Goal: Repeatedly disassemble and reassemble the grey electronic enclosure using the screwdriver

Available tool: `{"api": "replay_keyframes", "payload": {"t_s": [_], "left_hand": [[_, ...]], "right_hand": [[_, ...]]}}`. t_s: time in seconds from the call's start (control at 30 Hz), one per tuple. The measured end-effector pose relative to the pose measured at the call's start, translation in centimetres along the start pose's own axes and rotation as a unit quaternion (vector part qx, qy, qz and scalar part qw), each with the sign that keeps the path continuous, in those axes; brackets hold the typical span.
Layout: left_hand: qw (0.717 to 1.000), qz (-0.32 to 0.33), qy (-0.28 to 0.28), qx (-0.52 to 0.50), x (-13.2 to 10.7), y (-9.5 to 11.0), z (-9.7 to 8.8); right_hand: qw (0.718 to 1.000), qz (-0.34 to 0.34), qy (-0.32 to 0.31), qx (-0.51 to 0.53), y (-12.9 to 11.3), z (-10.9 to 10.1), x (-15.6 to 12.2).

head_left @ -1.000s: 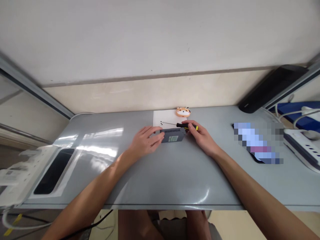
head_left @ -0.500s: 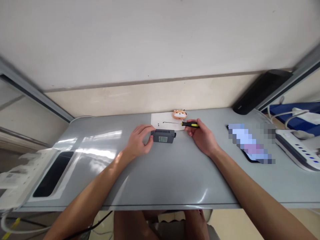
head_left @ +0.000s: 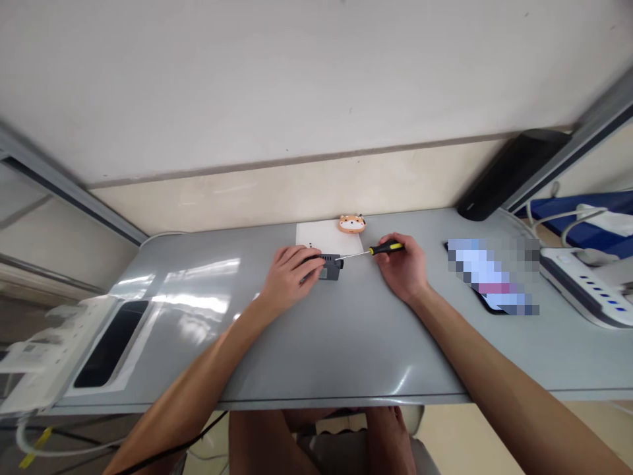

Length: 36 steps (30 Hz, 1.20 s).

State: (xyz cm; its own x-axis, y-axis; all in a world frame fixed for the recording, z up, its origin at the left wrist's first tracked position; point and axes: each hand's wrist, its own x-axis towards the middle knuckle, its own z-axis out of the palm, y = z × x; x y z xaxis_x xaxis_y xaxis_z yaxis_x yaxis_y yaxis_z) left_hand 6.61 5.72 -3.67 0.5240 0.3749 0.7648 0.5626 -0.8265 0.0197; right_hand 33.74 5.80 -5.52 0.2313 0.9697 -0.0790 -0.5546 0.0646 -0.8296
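Observation:
My left hand (head_left: pixel 293 272) is closed over the left part of a small dark grey vented box (head_left: pixel 332 271), which rests on the grey desk. Its label is partly hidden by my fingers. In my right hand (head_left: pixel 404 267) is a screwdriver (head_left: pixel 388 247) with a black and yellow handle, held nearly level. The thin shaft points left, and its tip is at the box's upper right end; whether it touches is too small to tell. Behind the box lies a sheet of white paper (head_left: pixel 321 232) with a few tiny dark screws near its left side.
An orange animal-faced case (head_left: pixel 351 224) sits on the paper's back right. Rightward are a phone (head_left: pixel 487 277), a power strip (head_left: pixel 588 284) and a black cylinder (head_left: pixel 512 175) leaning at the wall. Leftward lie another phone (head_left: pixel 111 343) and a white power strip (head_left: pixel 49 363).
My left hand has slid right, covering more of the box. The screwdriver's tip has gone from over the paper to the box's upper right end.

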Motion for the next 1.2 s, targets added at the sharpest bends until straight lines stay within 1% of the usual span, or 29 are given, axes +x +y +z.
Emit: {"api": "replay_keyframes", "payload": {"t_s": [0.13, 0.23, 0.4, 0.57, 0.73, 0.87, 0.97, 1.03, 1.1, 1.17, 1.2], "left_hand": [[0.999, -0.022, -0.023, -0.007, -0.2, -0.3, 0.0], [0.999, -0.031, -0.029, -0.002, -0.3, -0.3, 0.0], [0.999, -0.024, -0.043, 0.010, -0.2, 0.1, -0.1], [0.999, -0.001, -0.040, 0.011, -0.2, 0.4, -0.2], [0.996, 0.005, -0.091, -0.007, -0.3, 0.4, -0.1], [0.996, 0.011, -0.085, -0.019, -0.5, 0.2, 0.1], [0.996, 0.002, -0.089, -0.032, -0.7, 0.1, 0.2], [0.995, -0.005, -0.092, -0.035, -0.7, 0.2, 0.2], [0.995, -0.006, -0.092, -0.037, -0.7, 0.3, 0.1], [0.995, 0.000, -0.091, -0.037, -0.6, 0.5, -0.1], [0.995, 0.006, -0.089, -0.035, -0.6, 0.6, -0.1]], "right_hand": [[1.000, -0.008, 0.014, -0.009, 0.2, -0.1, 0.1], [1.000, -0.015, 0.019, -0.016, 0.3, -0.1, 0.2], [0.999, -0.024, 0.027, -0.018, 0.3, 0.0, 0.2], [0.999, -0.036, 0.029, -0.027, 0.3, 0.1, 0.0], [0.996, -0.063, 0.028, -0.051, 0.6, 0.0, -0.1], [0.993, -0.082, 0.030, -0.075, 0.7, -0.1, -0.1], [0.992, -0.088, 0.026, -0.091, 0.6, 0.2, -0.2], [0.990, -0.072, 0.013, -0.122, 0.5, 0.7, -0.4], [0.982, -0.048, -0.007, -0.182, 0.4, 1.2, -1.0], [0.965, -0.040, -0.038, -0.256, 0.4, 1.6, -1.7], [0.951, -0.044, -0.064, -0.301, 0.4, 1.8, -2.0]]}}
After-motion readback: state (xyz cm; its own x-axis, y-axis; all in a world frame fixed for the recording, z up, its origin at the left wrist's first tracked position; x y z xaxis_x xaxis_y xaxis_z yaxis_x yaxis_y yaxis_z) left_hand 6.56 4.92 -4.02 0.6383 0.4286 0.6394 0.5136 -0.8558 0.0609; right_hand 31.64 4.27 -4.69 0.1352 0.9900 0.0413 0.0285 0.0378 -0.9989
